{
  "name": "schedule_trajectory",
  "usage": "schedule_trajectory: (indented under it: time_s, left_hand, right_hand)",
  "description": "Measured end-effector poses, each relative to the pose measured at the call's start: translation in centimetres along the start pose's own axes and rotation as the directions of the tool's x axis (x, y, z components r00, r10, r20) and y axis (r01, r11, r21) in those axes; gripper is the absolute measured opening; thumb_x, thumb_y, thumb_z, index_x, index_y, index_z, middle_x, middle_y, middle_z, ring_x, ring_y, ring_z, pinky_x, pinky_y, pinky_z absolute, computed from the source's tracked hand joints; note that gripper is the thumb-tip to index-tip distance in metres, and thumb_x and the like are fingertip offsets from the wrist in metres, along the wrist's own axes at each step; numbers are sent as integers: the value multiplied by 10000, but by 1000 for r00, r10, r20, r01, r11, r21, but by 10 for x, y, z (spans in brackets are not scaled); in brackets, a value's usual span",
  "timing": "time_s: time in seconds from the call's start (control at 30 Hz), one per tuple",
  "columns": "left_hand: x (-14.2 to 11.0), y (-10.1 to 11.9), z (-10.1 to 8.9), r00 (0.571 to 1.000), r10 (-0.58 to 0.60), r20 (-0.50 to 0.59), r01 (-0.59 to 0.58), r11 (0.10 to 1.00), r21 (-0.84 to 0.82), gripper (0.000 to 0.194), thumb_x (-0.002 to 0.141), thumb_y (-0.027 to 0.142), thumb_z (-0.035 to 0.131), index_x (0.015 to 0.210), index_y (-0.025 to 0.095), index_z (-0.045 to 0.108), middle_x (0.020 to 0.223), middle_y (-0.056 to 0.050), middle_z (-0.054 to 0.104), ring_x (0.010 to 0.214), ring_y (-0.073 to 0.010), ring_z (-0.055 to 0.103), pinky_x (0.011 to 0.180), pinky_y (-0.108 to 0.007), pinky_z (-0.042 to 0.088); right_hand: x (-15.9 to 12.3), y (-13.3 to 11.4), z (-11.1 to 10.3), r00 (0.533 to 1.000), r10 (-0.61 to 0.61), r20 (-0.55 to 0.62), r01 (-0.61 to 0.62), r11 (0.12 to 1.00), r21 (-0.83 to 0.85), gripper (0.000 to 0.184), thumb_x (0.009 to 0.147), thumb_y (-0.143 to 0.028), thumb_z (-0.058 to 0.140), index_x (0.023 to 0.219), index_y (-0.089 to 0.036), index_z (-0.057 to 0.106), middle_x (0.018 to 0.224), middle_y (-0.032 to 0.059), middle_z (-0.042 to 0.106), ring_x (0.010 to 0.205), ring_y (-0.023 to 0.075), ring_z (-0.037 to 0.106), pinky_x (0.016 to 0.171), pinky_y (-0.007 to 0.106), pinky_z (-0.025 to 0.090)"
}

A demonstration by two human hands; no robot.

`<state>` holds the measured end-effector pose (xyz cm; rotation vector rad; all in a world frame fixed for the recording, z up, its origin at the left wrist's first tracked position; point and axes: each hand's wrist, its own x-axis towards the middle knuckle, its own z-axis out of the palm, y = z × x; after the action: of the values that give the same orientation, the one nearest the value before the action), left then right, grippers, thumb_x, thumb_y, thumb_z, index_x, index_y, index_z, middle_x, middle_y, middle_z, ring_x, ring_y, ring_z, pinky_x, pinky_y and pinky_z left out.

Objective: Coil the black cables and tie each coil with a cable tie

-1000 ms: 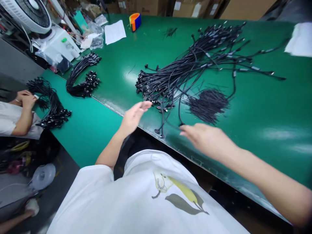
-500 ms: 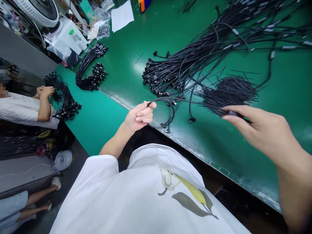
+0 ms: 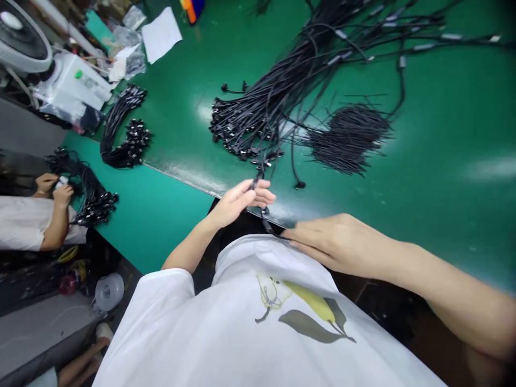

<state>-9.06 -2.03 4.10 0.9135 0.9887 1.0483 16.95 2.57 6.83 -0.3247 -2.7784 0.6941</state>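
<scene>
Green worktop [image 3: 435, 161] spreads across the upper and right part of the frame, with a lighter green surface beside it at left. Near the centre, at the front edge, the black cable [image 3: 267, 226] hangs between your hands, close to your shirt. Your left hand [image 3: 242, 202] pinches it lightly between thumb and forefinger, the other fingers loosely spread. Your right hand [image 3: 326, 239] has its fingers nearly straight and close together, tips at the cable's lower end; you cannot tell from this view whether they grip it. Just above lies the large cable bundle [image 3: 278, 86], running to the upper right, and right of it a heap of thin black strips [image 3: 350, 140]. Further out, a curved bundle [image 3: 110, 131] lies at left, near a co-worker's hands [image 3: 62, 194]; a fan [image 3: 20, 40] stands upper left.
</scene>
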Motion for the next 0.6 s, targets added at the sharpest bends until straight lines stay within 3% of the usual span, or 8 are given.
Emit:
schedule_trajectory:
  time_s: [0.07, 0.13, 0.23, 0.33, 0.4, 0.47, 0.53, 0.6]
  left_hand:
    - [-1, -6, 10, 988, -59, 141, 45, 993, 106, 426, 863, 515, 672, 1070, 143, 671, 836, -55, 700, 811, -142, 652, 818, -283, 513]
    - [-3, -5, 17, 969, -105, 222, 84, 992, 99, 419, 864, 530, 666, 994, 132, 665, 656, 3, 604, 626, -97, 562, 718, -266, 503]
    - [-3, 2, 22, 975, -118, 186, 134, 988, -73, 424, 822, 559, 702, 876, 148, 617, 521, 87, 394, 443, -48, 340, 531, -224, 422]
    - [3, 0, 27, 991, -126, 53, 133, 978, -163, 436, 806, 584, 701, 794, 169, 568, 525, 89, 364, 425, -48, 306, 494, -222, 392]
    - [8, -11, 29, 992, -126, 10, 126, 986, -109, 475, 822, 632, 651, 766, 169, 561, 551, 59, 439, 476, -73, 417, 570, -257, 449]
    - [13, -28, 31, 994, -112, 4, 112, 994, -3, 547, 828, 701, 587, 724, 165, 551, 602, 20, 523, 573, -105, 528, 674, -292, 481]
    - [15, -44, 33, 996, -90, -5, 90, 991, 99, 598, 823, 753, 531, 693, 170, 519, 648, 3, 555, 633, -117, 562, 725, -302, 474]
    - [14, -55, 36, 997, -77, -16, 78, 979, 187, 600, 837, 764, 483, 692, 182, 483, 664, 9, 543, 631, -109, 540, 718, -294, 457]
  right_hand:
    - [17, 3, -5, 995, 48, -83, -43, 997, 64, 327, 1026, -293, 404, 1005, -197, 716, 809, 29, 722, 683, 121, 635, 602, 225, 395]
    - [28, 17, -8, 969, 159, -187, -131, 979, 154, 303, 1010, -340, 453, 939, -189, 706, 829, 42, 707, 730, 134, 626, 641, 235, 404]
    - [34, 38, 4, 851, 393, -349, -229, 875, 427, 361, 897, -546, 614, 958, -196, 680, 935, 57, 677, 846, 170, 608, 740, 276, 459]
    - [37, 41, 33, 774, 576, -265, -215, 631, 745, 495, 807, -674, 655, 929, -194, 648, 870, 39, 644, 821, 173, 590, 743, 298, 485]
    - [39, 34, 52, 750, 644, -154, -153, 395, 906, 483, 849, -660, 617, 772, -184, 593, 691, 1, 564, 651, 128, 523, 642, 267, 454]
    - [43, 26, 64, 672, 732, -111, -30, 176, 984, 480, 865, -616, 632, 682, -183, 532, 614, -30, 469, 543, 87, 410, 553, 238, 391]
    - [46, 19, 70, 582, 807, -102, 96, 56, 994, 460, 804, -584, 723, 679, -186, 527, 637, -38, 449, 548, 75, 388, 532, 220, 373]
    - [49, 13, 72, 538, 837, -100, 167, 11, 986, 429, 754, -576, 771, 745, -199, 566, 726, -20, 522, 633, 91, 479, 573, 216, 424]
